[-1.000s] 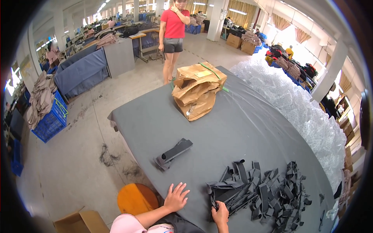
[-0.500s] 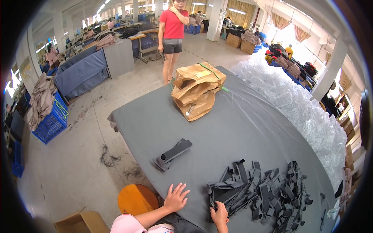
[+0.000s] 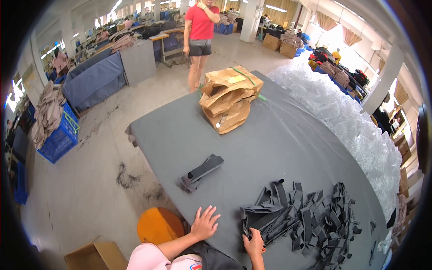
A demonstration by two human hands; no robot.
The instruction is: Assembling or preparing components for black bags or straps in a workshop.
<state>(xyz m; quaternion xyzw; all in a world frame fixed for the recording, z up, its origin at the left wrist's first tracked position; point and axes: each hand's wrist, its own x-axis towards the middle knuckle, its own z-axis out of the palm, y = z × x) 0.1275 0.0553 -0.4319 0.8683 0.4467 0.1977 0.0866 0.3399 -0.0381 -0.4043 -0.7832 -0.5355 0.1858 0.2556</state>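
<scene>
We're at the pick step: right hand point(image 3: 254, 241) pinched on a strip at the near edge of the dark strip pile point(image 3: 299, 216), left hand point(image 3: 205, 223) flat and spread on the desk point(image 3: 270, 139). Next move, as we judge it, needs that one strip teased free without dragging its neighbours.

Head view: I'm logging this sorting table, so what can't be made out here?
- Right hand: which strip in the dark fabric pile it pinches; fingers buried.
- Brown paper bundle: contents wrapped.
- Small strip stack: piece count too small.
- Forearms: cut off by the lower edge.
</scene>
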